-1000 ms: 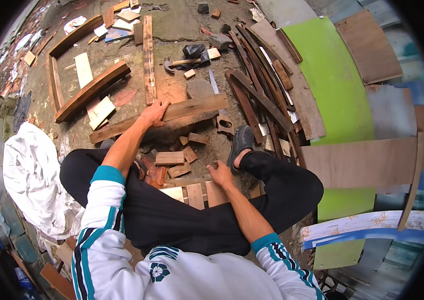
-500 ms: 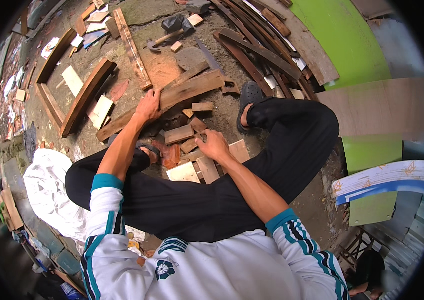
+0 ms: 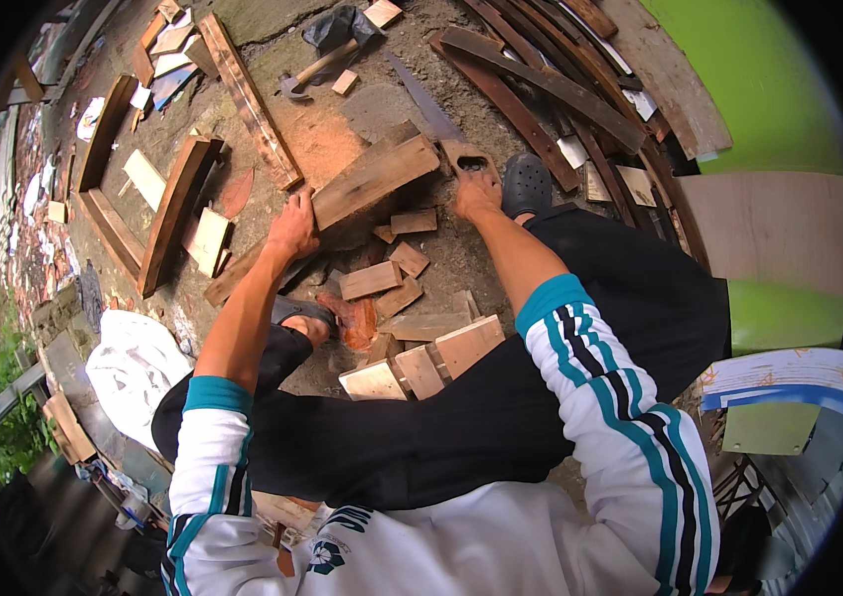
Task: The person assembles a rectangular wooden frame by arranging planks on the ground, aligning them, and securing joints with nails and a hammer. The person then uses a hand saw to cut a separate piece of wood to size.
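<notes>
Offcuts (image 3: pixel 412 298) lie cut; your left hand (image 3: pixel 294 221) presses flat, fingers spread, on the uncut plank (image 3: pixel 367 182); at three o'clock, your right hand (image 3: pixel 476 189) closes on the saw (image 3: pixel 441 124) handle.

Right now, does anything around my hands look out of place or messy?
Yes. Short wood offcuts lie scattered at odd angles around the thick plank under your left hand. Reddish sawdust is spread over the ground beside it. Your right hand reaches the handsaw.
</notes>
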`<state>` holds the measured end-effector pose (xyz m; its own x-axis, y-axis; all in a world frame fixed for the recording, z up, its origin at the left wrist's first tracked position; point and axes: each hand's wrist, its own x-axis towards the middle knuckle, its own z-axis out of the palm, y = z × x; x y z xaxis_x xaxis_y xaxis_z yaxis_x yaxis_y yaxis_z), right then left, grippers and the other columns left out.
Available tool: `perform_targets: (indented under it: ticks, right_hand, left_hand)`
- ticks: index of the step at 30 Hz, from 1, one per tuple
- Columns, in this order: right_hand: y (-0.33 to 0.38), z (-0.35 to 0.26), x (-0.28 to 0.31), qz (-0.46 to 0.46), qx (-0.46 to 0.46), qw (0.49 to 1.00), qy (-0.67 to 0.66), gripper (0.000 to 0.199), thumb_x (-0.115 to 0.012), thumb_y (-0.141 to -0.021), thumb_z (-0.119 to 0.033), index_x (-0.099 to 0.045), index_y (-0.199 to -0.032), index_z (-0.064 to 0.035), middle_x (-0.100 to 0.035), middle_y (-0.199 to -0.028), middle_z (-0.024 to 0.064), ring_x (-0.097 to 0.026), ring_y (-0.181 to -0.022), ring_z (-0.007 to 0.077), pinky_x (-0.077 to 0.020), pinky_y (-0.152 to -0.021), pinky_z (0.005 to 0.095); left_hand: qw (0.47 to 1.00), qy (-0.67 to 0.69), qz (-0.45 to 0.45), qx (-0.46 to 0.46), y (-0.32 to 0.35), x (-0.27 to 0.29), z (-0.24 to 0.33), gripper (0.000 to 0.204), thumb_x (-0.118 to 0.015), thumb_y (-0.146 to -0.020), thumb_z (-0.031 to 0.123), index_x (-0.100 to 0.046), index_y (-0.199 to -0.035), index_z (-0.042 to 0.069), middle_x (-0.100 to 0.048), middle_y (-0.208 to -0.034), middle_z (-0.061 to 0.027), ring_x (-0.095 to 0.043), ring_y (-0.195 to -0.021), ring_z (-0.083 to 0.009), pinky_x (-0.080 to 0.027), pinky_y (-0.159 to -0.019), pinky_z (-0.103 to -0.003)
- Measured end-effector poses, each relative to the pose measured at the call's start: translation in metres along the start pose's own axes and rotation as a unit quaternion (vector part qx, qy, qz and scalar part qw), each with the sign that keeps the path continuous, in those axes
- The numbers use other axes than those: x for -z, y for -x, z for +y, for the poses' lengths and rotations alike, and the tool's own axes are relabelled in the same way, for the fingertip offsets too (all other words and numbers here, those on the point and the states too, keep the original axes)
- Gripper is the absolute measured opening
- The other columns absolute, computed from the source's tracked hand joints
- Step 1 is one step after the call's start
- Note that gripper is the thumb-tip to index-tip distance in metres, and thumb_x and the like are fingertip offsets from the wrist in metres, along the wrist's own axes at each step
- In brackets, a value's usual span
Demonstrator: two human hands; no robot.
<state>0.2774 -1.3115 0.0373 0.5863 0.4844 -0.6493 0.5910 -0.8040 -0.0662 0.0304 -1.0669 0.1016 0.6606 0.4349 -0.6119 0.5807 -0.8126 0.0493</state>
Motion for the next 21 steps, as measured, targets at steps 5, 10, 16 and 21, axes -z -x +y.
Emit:
perform_targets:
  ticks: [5, 10, 16, 21]
  right_hand:
    - [-0.048, 0.041, -0.038, 0.075, 0.121, 0.989, 0.037, 0.046, -0.062, -0.091, -0.016, -0.052, -0.135, -0.0073, -0.056, -0.131, 0.0157, -0.050, -0.127, 0.0338, -0.0389, -0.105, 0.0479]
    - [-0.068, 0.057, -0.034, 0.076, 0.171, 0.973, 0.137, 0.037, -0.065, -0.088, -0.019, -0.054, -0.121, -0.0065, -0.065, -0.117, 0.0146, -0.057, -0.118, 0.0347, -0.0399, -0.099, 0.0477]
    - [-0.035, 0.027, 0.039, 0.102, 0.220, 0.970, 0.022, 0.049, -0.071, -0.086, -0.037, -0.055, -0.120, -0.0053, -0.071, -0.109, 0.0153, -0.065, -0.109, 0.0333, -0.0375, -0.102, 0.0492]
    - [0.007, -0.003, 0.132, 0.171, 0.150, 0.965, -0.127, 0.053, -0.065, -0.090, -0.044, -0.061, -0.116, 0.0017, -0.071, -0.113, 0.0213, -0.067, -0.108, 0.0375, -0.0445, -0.097, 0.0507]
  left_hand:
    - [0.999, -0.014, -0.046, 0.023, -0.001, 0.015, 0.005, 0.105, -0.086, -0.070, 0.018, -0.023, -0.153, 0.007, -0.045, -0.140, -0.0209, -0.052, -0.130, -0.0389, -0.049, -0.105, -0.050]
    - [0.997, -0.033, -0.058, 0.038, -0.006, 0.027, -0.001, 0.102, -0.080, -0.071, 0.018, -0.022, -0.154, 0.007, -0.047, -0.139, -0.0229, -0.054, -0.128, -0.0401, -0.050, -0.102, -0.050]
    - [0.996, -0.006, -0.022, 0.083, 0.036, 0.037, -0.015, 0.095, -0.074, -0.074, 0.017, -0.023, -0.153, 0.008, -0.048, -0.138, -0.0256, -0.054, -0.127, -0.0425, -0.050, -0.101, -0.051]
    - [0.995, -0.004, 0.045, 0.083, 0.085, 0.040, -0.020, 0.091, -0.071, -0.076, 0.018, -0.024, -0.153, 0.008, -0.049, -0.138, -0.0257, -0.054, -0.128, -0.0416, -0.046, -0.104, -0.052]
